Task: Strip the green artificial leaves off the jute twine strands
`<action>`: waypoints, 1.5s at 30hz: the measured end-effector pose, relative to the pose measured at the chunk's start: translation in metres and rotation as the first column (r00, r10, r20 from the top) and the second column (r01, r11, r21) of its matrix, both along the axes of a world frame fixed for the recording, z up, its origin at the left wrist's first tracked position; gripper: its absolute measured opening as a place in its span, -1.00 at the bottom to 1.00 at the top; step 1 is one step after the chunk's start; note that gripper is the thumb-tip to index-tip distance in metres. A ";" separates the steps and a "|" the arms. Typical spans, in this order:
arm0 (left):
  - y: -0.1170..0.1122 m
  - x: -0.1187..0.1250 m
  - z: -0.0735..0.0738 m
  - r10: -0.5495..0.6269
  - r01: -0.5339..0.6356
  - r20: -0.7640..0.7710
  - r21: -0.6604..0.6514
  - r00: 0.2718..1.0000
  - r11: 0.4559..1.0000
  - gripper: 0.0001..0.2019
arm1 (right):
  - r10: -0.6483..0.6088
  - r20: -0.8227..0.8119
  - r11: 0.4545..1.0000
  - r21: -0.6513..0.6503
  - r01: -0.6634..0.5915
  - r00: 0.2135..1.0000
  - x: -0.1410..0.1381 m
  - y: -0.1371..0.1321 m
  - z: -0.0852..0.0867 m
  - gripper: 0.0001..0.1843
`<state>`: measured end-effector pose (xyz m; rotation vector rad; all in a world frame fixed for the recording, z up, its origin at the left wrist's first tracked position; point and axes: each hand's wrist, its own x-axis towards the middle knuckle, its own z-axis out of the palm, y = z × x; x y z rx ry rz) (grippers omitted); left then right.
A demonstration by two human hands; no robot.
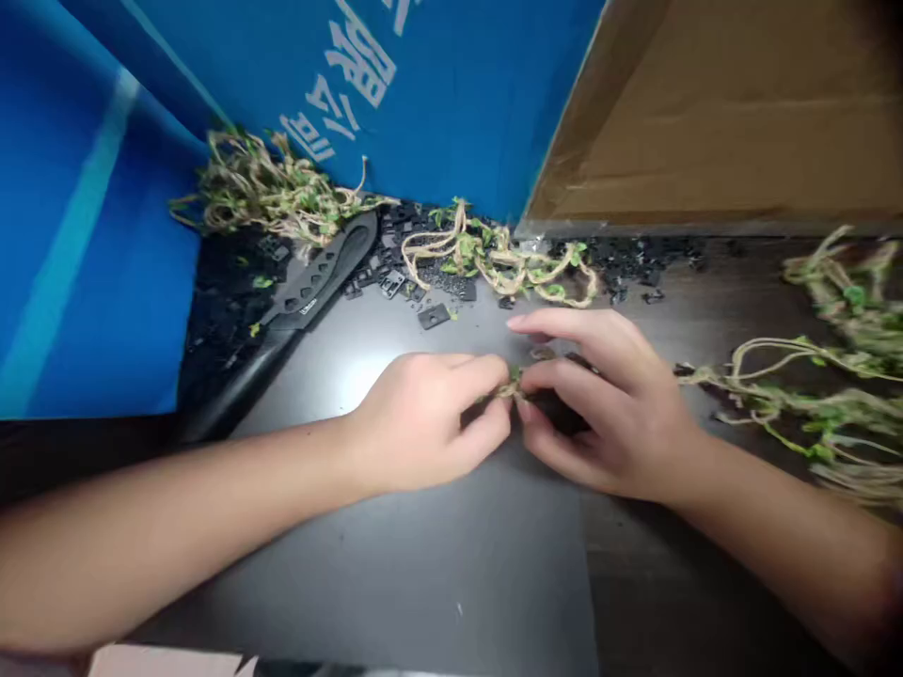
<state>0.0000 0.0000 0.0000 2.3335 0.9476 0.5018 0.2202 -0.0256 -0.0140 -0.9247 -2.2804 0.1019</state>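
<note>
My left hand and my right hand meet over the middle of the dark table. Both pinch the end of a jute twine with small green leaves between thumb and fingertips. The twine seems to run on to the right under my right hand into a tangled leafy vine. My right index finger is stretched out above the pinch. A small dark piece lies partly hidden under my right fingers.
More leafy twine lies at the back left and back middle, among several small black plastic clips. A black knife-like tool lies at the left. Blue panels and a cardboard sheet wall the table.
</note>
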 end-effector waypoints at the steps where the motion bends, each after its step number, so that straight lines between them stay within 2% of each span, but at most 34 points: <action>1: 0.000 0.000 -0.001 0.006 -0.007 0.009 0.016 1.000 1.000 -0.89 | 0.005 0.005 1.000 0.012 -0.005 1.000 0.001 0.002 -0.001 -0.87; 8: 0.000 0.000 -0.003 0.023 -0.024 0.022 0.066 1.000 0.998 -0.87 | -0.047 0.057 0.996 0.073 0.043 0.997 -0.002 0.005 -0.001 -0.87; 14: 0.000 -0.003 0.000 0.045 -0.045 0.000 0.070 0.999 0.997 -0.95 | -0.072 0.027 0.996 0.062 0.071 0.997 -0.011 0.002 0.002 -0.93; 18: -0.001 -0.006 -0.002 0.057 -0.057 0.000 0.079 0.998 0.995 -0.96 | -0.073 0.073 0.996 0.050 0.069 0.995 -0.016 -0.001 0.007 -0.97; 25: -0.001 -0.008 -0.003 0.026 -0.023 -0.015 0.140 1.000 0.990 -0.95 | -0.015 0.242 1.000 0.017 0.011 0.970 -0.019 0.000 0.025 -0.75; 28: -0.001 -0.008 -0.002 0.044 -0.046 0.022 0.093 0.999 0.995 -0.96 | -0.091 0.281 0.996 0.031 0.086 0.955 -0.023 -0.004 0.034 -0.80; 31: -0.001 -0.008 -0.002 0.064 -0.066 0.053 0.045 0.997 0.997 -0.97 | -0.233 0.329 0.972 0.053 0.229 0.915 -0.028 -0.014 0.040 -0.88; 34: -0.002 -0.009 -0.004 0.050 -0.052 0.046 0.052 0.998 0.997 -0.95 | -0.350 0.354 0.933 0.048 0.357 0.867 -0.033 -0.025 0.041 -0.95; 36: -0.003 -0.009 -0.005 0.043 -0.046 0.049 0.069 0.998 0.997 -0.95 | -0.379 0.344 0.917 0.013 0.399 0.859 -0.036 -0.031 0.040 -0.94; 41: -0.005 -0.008 -0.005 0.049 -0.053 0.056 0.060 0.997 0.997 -0.94 | -0.334 0.275 0.937 -0.008 0.350 0.901 -0.040 -0.032 0.033 -0.72; 45: -0.005 -0.006 -0.005 0.063 -0.064 0.013 0.036 0.998 0.997 -0.94 | -0.273 0.263 0.959 -0.004 0.284 0.925 -0.040 -0.030 0.027 -0.74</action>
